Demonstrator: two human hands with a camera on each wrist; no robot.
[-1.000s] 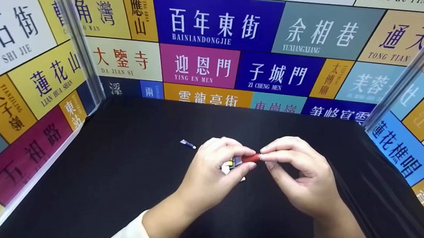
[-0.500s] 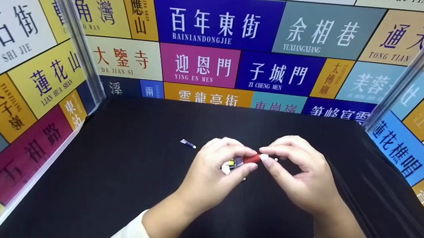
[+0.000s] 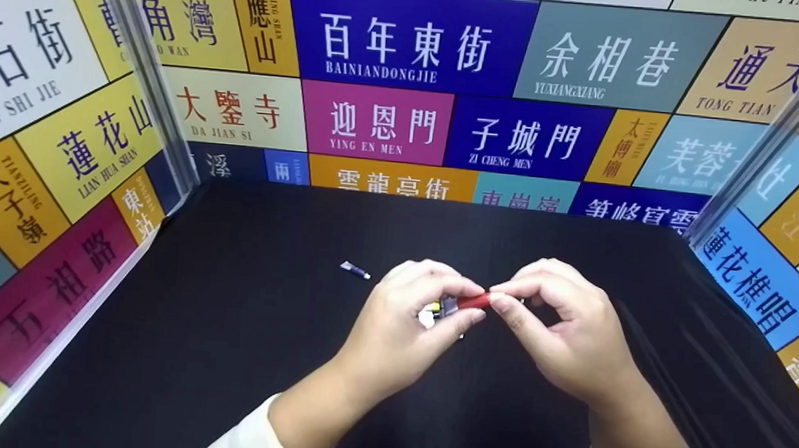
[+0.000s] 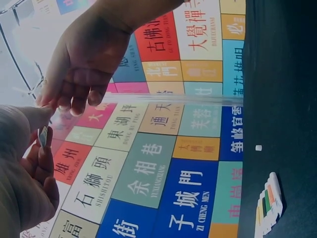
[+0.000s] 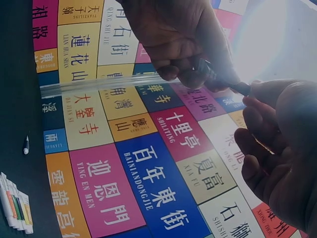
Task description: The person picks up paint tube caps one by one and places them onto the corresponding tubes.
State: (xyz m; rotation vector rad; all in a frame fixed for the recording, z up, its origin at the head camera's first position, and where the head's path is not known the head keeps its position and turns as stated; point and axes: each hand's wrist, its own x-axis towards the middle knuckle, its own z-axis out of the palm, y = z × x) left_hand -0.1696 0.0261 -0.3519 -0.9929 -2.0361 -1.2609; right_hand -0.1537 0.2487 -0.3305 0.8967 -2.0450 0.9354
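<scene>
In the head view my left hand holds a small red paint tube between thumb and fingers, its crimped grey end towards the palm. My right hand pinches the tube's other end with thumb and index finger; those fingertips hide that end. Both hands are raised over the black table. Seen from the right wrist, the tube looks dark against the bright light. Behind my left hand lies a row of several paint tubes, white with coloured bands, mostly hidden in the head view.
A dark blue paint tube lies alone on the black cloth, left of the hands. One small white piece lies on the cloth near the row. Panels with coloured street-name signs surround the table at the back and sides.
The right hand's fingers have shifted on the tube's end, from a wider spread to a closer thumb-and-index pinch. The left hand and the red paint tube have hardly moved.
</scene>
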